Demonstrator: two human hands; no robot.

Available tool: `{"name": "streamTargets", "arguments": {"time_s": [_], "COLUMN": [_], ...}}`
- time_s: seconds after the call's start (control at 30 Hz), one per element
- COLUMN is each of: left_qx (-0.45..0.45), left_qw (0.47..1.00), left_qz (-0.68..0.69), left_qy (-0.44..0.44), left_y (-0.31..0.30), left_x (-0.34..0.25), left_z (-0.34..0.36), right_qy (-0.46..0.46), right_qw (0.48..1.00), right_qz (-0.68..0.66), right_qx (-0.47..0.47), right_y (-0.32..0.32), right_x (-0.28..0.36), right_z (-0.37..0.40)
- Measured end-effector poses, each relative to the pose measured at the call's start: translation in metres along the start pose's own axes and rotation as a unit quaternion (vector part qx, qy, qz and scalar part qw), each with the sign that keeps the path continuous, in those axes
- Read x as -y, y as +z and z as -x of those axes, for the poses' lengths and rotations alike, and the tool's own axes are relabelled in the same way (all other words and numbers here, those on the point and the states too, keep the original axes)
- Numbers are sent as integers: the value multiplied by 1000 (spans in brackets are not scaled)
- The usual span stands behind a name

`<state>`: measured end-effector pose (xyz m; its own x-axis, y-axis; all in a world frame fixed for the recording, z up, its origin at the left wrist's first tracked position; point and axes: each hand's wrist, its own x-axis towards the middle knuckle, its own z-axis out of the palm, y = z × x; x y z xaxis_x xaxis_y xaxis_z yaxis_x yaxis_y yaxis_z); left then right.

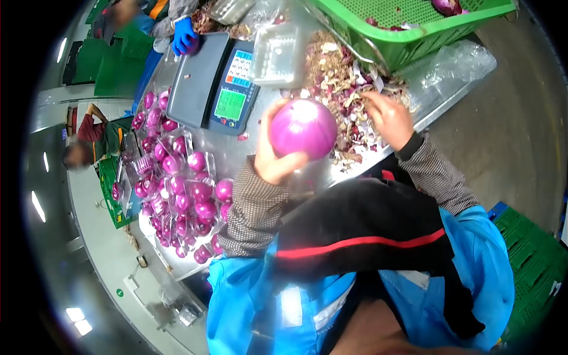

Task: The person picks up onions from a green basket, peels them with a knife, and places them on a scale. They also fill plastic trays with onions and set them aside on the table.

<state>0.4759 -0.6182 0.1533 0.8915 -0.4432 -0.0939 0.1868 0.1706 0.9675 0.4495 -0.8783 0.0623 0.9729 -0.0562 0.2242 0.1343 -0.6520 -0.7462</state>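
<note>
My left hand [273, 158] is wrapped around a large peeled red onion [303, 129], smooth and shiny purple, held above the metal table [222, 158]. Over a heap of dry onion skins [349, 127], my right hand [391, 121] has its fingers stretched out and slightly apart, with nothing visible in them. Just beyond the held onion stands an open clear plastic tray [277, 56]. Beside that tray is a digital scale [198, 80] with a green lit display. Many peeled red onions [205, 209], several packed in clear trays, crowd the left side.
A green plastic crate [408, 44] with some onions and skins stands at the far right. Clear plastic film [458, 65] lies at the table's corner. A co-worker's blue-gloved hand [184, 36] touches an onion by the scale. Green crates [532, 254] are at lower right.
</note>
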Motion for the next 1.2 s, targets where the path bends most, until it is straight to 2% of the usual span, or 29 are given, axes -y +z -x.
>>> {"name": "streamTargets", "arguments": {"time_s": [0.07, 0.1, 0.13, 0.2, 0.23, 0.27, 0.33, 0.4, 0.47, 0.5, 0.57, 0.6, 0.63, 0.67, 0.73, 0.8, 0.87, 0.93, 0.97, 1.0, 1.07, 1.1, 1.2], "left_qx": [21, 16, 8, 7, 31, 30, 28, 28, 5, -42, -160, -206, -264, -323, -391, -443, -482, -491, -474, -462, -436, -436, -508], "left_qw": [999, 997, 996, 982, 959, 879, 810, 815, 862, 862, 869, 828, 831, 825, 753, 744, 709, 699, 705, 720, 749, 743, 724], "left_qz": [-43, -64, -84, -183, -269, -448, -549, -546, -485, -490, -464, -512, -480, -457, -528, -500, -513, -513, -516, -508, -492, -501, -465], "left_qy": [16, 27, 36, 37, 84, 160, 204, 190, 149, 122, 60, 96, 102, 73, 35, -21, -43, -84, -110, -103, -91, -85, 32], "left_y": [-10, -5, 2, 13, 5, 14, 14, 5, -10, -24, -58, -88, -126, -146, -193, -234, -274, -302, -305, -308, -316, -320, -330], "left_x": [14, 15, 17, 17, 30, 16, 15, 11, 3, 0, -7, -6, 2, -9, -23, -26, -14, 1, 2, 2, -4, -8, -20], "left_z": [-10, -12, -12, -14, -16, -20, -23, -24, -24, -26, -38, -48, -59, -68, -80, -90, -99, -102, -100, -98, -92, -89, -81], "right_qy": [73, 81, 186, 246, 236, 227, 148, 87, 221, 197, 155, 126, 139, 137, 131, 147, 131, 142, 152, 173, 162, 173, 194], "right_qw": [984, 940, 853, 724, 743, 762, 841, 905, 847, 847, 884, 897, 909, 923, 932, 921, 930, 931, 924, 913, 917, 913, 905], "right_qz": [-139, -312, -441, -580, -566, -552, -484, -393, -428, -444, -396, -383, -348, -316, -282, -273, -246, -211, -243, -237, -248, -252, -255], "right_qx": [83, 115, 209, 283, 266, 250, 188, 139, 226, 215, 195, 178, 182, 169, 188, 235, 238, 264, 254, 283, 267, 272, 280], "right_y": [4, 11, 3, 5, 7, 7, 18, 31, 22, 19, 28, 38, 38, 42, 43, 44, 50, 48, 50, 48, 45, 43, 44], "right_x": [17, 24, 30, 31, 36, 42, 48, 48, 55, 61, 51, 37, 35, 30, 29, 29, 28, 34, 35, 34, 41, 43, 45], "right_z": [-5, -8, -6, -2, -2, -2, -8, -15, -21, -23, -18, -13, -10, -5, 2, 6, 10, 5, 4, 1, -4, -7, -10]}}
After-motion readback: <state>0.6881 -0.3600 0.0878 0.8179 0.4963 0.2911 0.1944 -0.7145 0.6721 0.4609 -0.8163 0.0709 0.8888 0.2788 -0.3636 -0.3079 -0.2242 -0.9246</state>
